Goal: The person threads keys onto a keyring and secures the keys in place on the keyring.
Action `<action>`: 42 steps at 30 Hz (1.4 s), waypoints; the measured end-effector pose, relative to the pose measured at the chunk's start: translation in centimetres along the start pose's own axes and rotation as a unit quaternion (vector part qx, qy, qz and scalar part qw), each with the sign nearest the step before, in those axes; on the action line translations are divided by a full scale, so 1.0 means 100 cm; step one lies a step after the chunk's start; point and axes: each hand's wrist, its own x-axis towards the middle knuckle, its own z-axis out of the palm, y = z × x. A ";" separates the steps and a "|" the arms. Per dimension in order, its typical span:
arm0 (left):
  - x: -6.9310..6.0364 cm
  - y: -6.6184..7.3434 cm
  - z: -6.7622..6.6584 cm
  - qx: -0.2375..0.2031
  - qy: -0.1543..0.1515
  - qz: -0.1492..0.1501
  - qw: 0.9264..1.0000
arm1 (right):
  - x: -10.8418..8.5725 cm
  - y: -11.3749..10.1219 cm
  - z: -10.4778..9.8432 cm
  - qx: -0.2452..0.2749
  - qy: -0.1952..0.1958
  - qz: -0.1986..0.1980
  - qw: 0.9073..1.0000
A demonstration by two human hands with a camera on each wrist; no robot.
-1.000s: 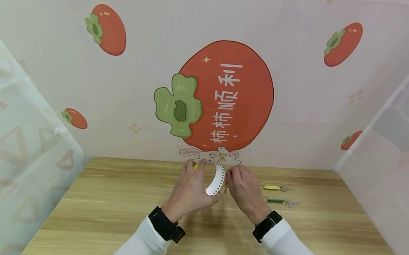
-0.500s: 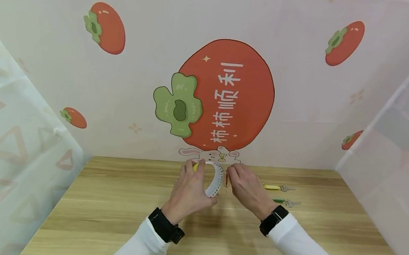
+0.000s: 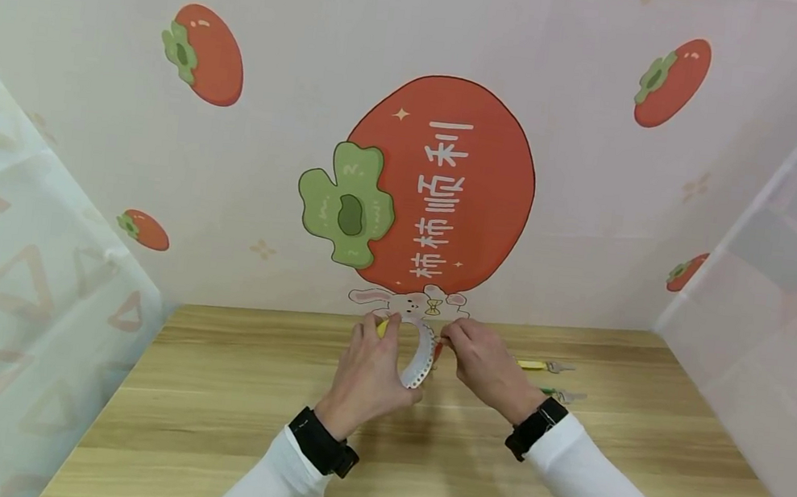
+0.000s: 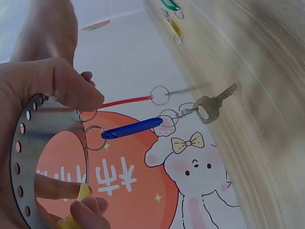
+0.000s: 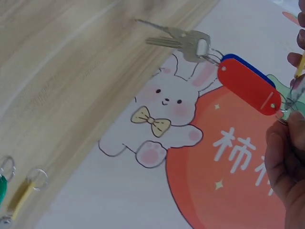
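My left hand (image 3: 372,371) grips a large pale hoop (image 3: 423,358) pierced by a row of holes, with a yellow piece (image 4: 71,219) at its edge. A blue key tag (image 4: 131,129) hangs by a small split ring at the hoop's rim, a key (image 4: 209,107) on its other end. Close to the rim, my right hand (image 3: 484,364) pinches the small ring of a red key tag (image 5: 249,86), which also carries a key. In the left wrist view the right thumb partly hides where that ring meets the hoop, so I cannot tell whether it passes through a hole.
To the right on the wooden table (image 3: 219,424) lie a yellow key tag (image 3: 534,366) and a green key tag (image 3: 548,391), each with a key. A cloth backdrop (image 3: 263,145) printed with persimmons and a rabbit stands behind, with cloth walls at both sides.
My right hand has shifted slightly right, while its fingertips and the red key tag have come nearer the hoop's rim. The hoop has turned a little in my left hand, showing more of its opening.
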 end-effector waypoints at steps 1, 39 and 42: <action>0.000 0.000 0.001 0.001 0.003 0.002 1.000 | 0.001 -0.001 -0.001 -0.006 -0.008 0.000 1.000; 0.000 -0.002 -0.001 -0.019 0.053 0.049 0.997 | -0.001 0.017 -0.016 0.422 -0.113 0.237 0.868; 0.000 -0.003 0.001 -0.010 0.058 0.062 0.996 | 0.002 0.017 -0.020 0.415 -0.132 0.226 0.871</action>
